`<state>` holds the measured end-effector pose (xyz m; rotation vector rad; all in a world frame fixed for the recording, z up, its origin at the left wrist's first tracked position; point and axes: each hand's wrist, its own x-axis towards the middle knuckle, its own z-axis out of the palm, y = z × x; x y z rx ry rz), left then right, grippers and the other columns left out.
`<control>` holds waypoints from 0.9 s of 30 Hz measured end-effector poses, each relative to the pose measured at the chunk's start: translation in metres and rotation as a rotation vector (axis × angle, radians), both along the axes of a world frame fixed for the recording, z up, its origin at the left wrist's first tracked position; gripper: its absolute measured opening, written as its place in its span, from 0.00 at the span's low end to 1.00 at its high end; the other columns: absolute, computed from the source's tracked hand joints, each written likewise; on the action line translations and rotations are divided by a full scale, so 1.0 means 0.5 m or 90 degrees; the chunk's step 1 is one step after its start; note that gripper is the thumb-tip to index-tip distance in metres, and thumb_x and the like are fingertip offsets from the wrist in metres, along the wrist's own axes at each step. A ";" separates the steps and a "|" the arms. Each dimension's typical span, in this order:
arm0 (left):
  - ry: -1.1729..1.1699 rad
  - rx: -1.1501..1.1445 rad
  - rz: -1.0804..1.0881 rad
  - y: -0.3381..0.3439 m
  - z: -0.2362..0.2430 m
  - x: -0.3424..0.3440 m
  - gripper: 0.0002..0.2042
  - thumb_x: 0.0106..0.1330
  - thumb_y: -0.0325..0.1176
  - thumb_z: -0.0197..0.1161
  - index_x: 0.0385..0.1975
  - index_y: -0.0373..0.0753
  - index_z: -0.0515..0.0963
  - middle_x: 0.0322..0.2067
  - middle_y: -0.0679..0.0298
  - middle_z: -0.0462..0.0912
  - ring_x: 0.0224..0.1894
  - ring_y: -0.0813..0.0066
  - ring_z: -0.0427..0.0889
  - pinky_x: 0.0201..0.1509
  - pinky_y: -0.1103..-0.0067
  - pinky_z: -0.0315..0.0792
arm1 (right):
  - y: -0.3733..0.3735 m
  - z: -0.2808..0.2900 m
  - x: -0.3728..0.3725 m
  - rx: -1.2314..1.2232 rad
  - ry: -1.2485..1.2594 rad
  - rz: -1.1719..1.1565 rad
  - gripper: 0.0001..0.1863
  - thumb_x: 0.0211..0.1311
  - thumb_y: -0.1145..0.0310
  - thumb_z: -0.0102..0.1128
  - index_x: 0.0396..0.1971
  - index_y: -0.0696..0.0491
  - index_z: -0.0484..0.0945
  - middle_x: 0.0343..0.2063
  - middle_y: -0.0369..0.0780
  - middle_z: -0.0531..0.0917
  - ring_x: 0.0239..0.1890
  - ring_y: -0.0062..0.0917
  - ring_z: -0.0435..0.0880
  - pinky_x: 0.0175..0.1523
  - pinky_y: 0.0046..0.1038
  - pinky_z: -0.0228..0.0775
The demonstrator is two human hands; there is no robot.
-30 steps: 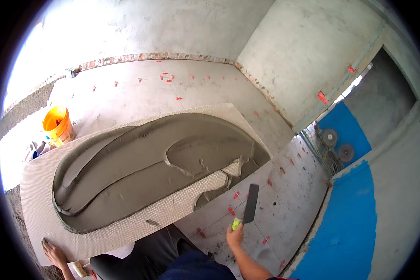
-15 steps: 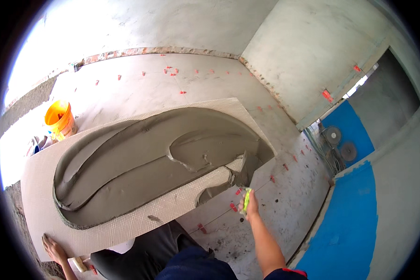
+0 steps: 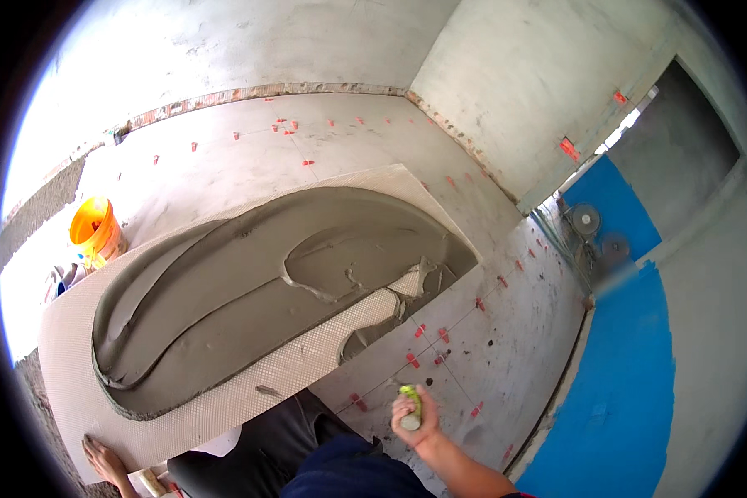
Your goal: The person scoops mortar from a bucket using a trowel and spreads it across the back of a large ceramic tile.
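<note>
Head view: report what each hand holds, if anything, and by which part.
Right hand grips a tool by its yellow-green handle. Left hand lies on the slab at its lower left corner; whether it grips the edge cannot be told.

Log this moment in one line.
left hand: on tile | right hand: gripping green handle | mortar: spread on tile | bucket: beyond tile

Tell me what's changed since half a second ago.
The bare right hand has drawn back, away from the beige textured slab, keeping hold of the yellow-green-handled trowel. Nothing was let go. The bare left hand stays on the slab's near-left corner; the spread grey mortar looks unchanged.
</note>
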<state>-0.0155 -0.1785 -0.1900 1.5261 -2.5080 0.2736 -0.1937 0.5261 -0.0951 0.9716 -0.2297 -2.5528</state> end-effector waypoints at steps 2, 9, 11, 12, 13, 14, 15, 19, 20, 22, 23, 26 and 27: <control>-0.022 -0.003 0.030 0.012 0.029 0.022 0.20 0.72 0.38 0.39 0.59 0.35 0.64 0.59 0.58 0.67 0.61 0.61 0.65 0.63 0.70 0.59 | -0.065 0.035 -0.008 -0.084 0.002 0.040 0.19 0.59 0.51 0.56 0.26 0.53 0.70 0.18 0.32 0.72 0.20 0.19 0.74 0.34 0.22 0.73; 0.029 0.033 0.092 0.019 0.034 0.016 0.22 0.72 0.43 0.37 0.61 0.43 0.64 0.61 0.58 0.65 0.64 0.61 0.62 0.65 0.69 0.56 | -0.044 0.073 -0.173 0.107 0.109 -0.079 0.19 0.62 0.56 0.51 0.22 0.56 0.72 0.17 0.36 0.73 0.25 0.22 0.77 0.42 0.24 0.76; 0.057 0.045 0.071 0.009 0.018 0.019 0.21 0.72 0.43 0.38 0.61 0.43 0.64 0.61 0.58 0.65 0.64 0.61 0.61 0.66 0.69 0.55 | 0.018 0.055 -0.225 0.359 0.168 -0.099 0.21 0.65 0.51 0.47 0.22 0.54 0.69 0.17 0.36 0.72 0.23 0.24 0.75 0.36 0.28 0.74; 0.059 0.025 0.050 -0.001 0.007 0.020 0.21 0.72 0.41 0.38 0.61 0.42 0.64 0.60 0.57 0.65 0.63 0.60 0.62 0.65 0.69 0.56 | 0.046 0.059 -0.243 0.515 0.224 -0.086 0.21 0.66 0.48 0.44 0.25 0.51 0.67 0.17 0.36 0.71 0.22 0.26 0.73 0.33 0.33 0.71; 0.058 0.004 0.030 -0.011 -0.006 0.024 0.21 0.72 0.40 0.38 0.60 0.40 0.64 0.60 0.56 0.66 0.63 0.59 0.63 0.65 0.69 0.57 | 0.044 0.108 -0.242 0.631 0.152 -0.058 0.22 0.64 0.46 0.48 0.26 0.51 0.67 0.18 0.36 0.71 0.19 0.26 0.69 0.29 0.28 0.65; 0.056 -0.016 0.011 -0.015 -0.017 0.029 0.20 0.72 0.39 0.39 0.60 0.38 0.63 0.59 0.55 0.67 0.62 0.59 0.63 0.64 0.68 0.58 | 0.082 0.118 -0.247 0.698 0.183 0.038 0.22 0.64 0.43 0.47 0.30 0.49 0.65 0.19 0.35 0.70 0.20 0.25 0.69 0.29 0.29 0.65; 0.061 -0.002 0.017 -0.003 -0.016 0.016 0.20 0.72 0.39 0.39 0.60 0.38 0.63 0.59 0.55 0.67 0.62 0.58 0.63 0.64 0.68 0.58 | 0.149 0.116 -0.253 0.742 0.228 0.106 0.22 0.63 0.42 0.48 0.30 0.48 0.67 0.19 0.35 0.71 0.19 0.24 0.70 0.26 0.29 0.67; 0.054 -0.015 0.045 -0.003 -0.003 0.027 0.21 0.72 0.40 0.38 0.60 0.39 0.64 0.60 0.55 0.66 0.63 0.58 0.62 0.65 0.68 0.57 | 0.271 0.134 -0.336 1.352 0.218 0.344 0.25 0.64 0.42 0.46 0.35 0.53 0.71 0.19 0.37 0.74 0.16 0.22 0.74 0.18 0.26 0.67; 0.050 -0.014 0.044 -0.013 -0.011 0.030 0.21 0.72 0.41 0.38 0.61 0.41 0.64 0.60 0.56 0.65 0.63 0.58 0.62 0.65 0.68 0.56 | 0.301 0.125 -0.357 1.373 0.178 0.402 0.26 0.65 0.42 0.45 0.35 0.54 0.72 0.19 0.37 0.75 0.16 0.21 0.74 0.18 0.26 0.66; 0.097 0.022 0.048 0.022 0.016 0.016 0.21 0.72 0.39 0.39 0.60 0.37 0.63 0.60 0.54 0.66 0.63 0.57 0.62 0.65 0.68 0.56 | 0.316 0.121 -0.372 1.398 0.136 0.467 0.28 0.65 0.42 0.44 0.32 0.55 0.74 0.17 0.39 0.76 0.15 0.21 0.74 0.18 0.27 0.66; 0.026 0.001 0.025 0.011 -0.005 0.015 0.21 0.72 0.40 0.39 0.61 0.38 0.63 0.60 0.55 0.65 0.63 0.58 0.61 0.65 0.68 0.56 | 0.337 0.099 -0.366 1.400 0.173 0.487 0.28 0.65 0.41 0.43 0.32 0.55 0.74 0.17 0.38 0.75 0.14 0.21 0.73 0.18 0.27 0.66; -0.036 -0.029 0.013 -0.022 -0.036 0.045 0.22 0.72 0.41 0.39 0.61 0.38 0.62 0.61 0.55 0.64 0.64 0.58 0.61 0.66 0.68 0.55 | 0.352 0.020 -0.335 1.310 0.272 0.579 0.28 0.65 0.40 0.42 0.30 0.54 0.72 0.16 0.36 0.73 0.13 0.21 0.71 0.18 0.26 0.65; 0.040 -0.011 0.040 -0.018 -0.024 0.052 0.22 0.71 0.41 0.40 0.61 0.36 0.62 0.61 0.53 0.64 0.63 0.57 0.61 0.66 0.68 0.55 | 0.269 0.048 -0.295 1.228 0.277 0.630 0.28 0.66 0.41 0.41 0.29 0.54 0.72 0.15 0.35 0.73 0.13 0.20 0.71 0.18 0.26 0.64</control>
